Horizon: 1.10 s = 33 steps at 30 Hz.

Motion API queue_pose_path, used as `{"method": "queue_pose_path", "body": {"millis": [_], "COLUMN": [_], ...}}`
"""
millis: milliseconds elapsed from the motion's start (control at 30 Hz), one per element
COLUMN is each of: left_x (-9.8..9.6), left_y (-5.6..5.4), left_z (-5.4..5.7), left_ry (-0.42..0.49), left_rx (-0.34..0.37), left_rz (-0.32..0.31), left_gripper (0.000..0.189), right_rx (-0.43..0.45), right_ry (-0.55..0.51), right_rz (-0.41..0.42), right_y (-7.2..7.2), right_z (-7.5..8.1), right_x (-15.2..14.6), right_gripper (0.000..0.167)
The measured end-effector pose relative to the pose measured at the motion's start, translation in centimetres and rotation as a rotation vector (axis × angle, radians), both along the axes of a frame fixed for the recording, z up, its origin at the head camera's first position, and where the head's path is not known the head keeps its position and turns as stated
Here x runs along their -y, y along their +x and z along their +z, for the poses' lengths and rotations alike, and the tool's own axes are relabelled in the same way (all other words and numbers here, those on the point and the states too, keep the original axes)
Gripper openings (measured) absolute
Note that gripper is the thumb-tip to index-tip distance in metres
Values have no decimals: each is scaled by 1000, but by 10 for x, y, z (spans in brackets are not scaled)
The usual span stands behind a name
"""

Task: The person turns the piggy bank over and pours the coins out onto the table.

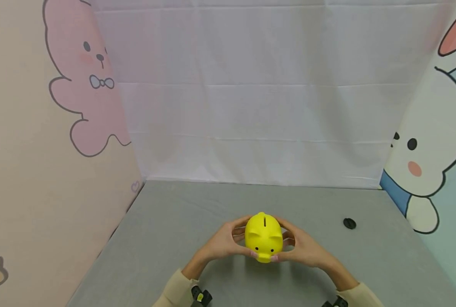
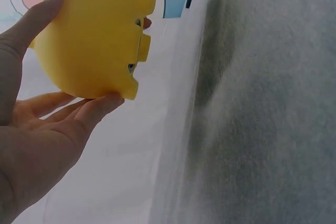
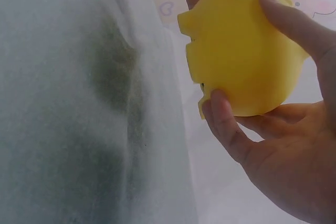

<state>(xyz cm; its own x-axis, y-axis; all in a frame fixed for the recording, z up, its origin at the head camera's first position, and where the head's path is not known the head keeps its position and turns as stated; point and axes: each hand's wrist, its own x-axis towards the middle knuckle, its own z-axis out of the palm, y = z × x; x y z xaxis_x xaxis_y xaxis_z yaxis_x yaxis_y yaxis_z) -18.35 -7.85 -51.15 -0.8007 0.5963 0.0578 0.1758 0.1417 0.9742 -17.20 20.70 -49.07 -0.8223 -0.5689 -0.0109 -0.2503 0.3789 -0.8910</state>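
A yellow piggy bank is held between both hands, its coin slot on top and its snout towards me. My left hand grips one side, with the thumb near the snout. On the other side my right hand grips it the same way. In the left wrist view the short feet of the piggy bank hang apart from the grey cloth. The right wrist view shows fingers curled round the body of the piggy bank. Most of its underside is hidden.
A small black round piece lies on the grey table to the right. Behind the table hangs a white cloth. Walls with cartoon animals stand at both sides, a pink bear on the left and a white rabbit on the right.
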Motion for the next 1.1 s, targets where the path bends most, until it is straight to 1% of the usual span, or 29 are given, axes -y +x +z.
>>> {"method": "queue_pose_path", "body": {"millis": [100, 233, 433, 600, 767, 867, 933, 1100], "left_x": [0, 0, -1, 0, 0, -2, -3, -6], "left_y": [1, 2, 2, 0, 0, 0, 1, 1], "left_z": [1, 0, -4, -6, -5, -5, -7, -12], "left_ry": [-21, -34, -40, -42, -38, -35, -44, -113], "left_rx": [-55, -90, -90, -95, -95, -113, -153, -372], "left_rz": [17, 43, 64, 62, 61, 69, 87, 148], "left_gripper": [98, 103, 104, 103, 104, 105, 106, 106], "right_rx": [-34, -64, -72, -75, -74, -93, -149, -365], "right_ry": [-2, 12, 22, 37, 51, 35, 17, -2], "right_rz": [10, 8, -4, -16, -33, -52, -63, -106], "right_y": [-1, -2, -4, -4, -3, -2, -1, 1], "right_z": [-1, -2, -4, -3, -2, -4, -6, -13], "right_x": [-1, 0, 1, 3, 4, 4, 5, 10], "right_gripper": [109, 110, 112, 113, 113, 113, 112, 112]}}
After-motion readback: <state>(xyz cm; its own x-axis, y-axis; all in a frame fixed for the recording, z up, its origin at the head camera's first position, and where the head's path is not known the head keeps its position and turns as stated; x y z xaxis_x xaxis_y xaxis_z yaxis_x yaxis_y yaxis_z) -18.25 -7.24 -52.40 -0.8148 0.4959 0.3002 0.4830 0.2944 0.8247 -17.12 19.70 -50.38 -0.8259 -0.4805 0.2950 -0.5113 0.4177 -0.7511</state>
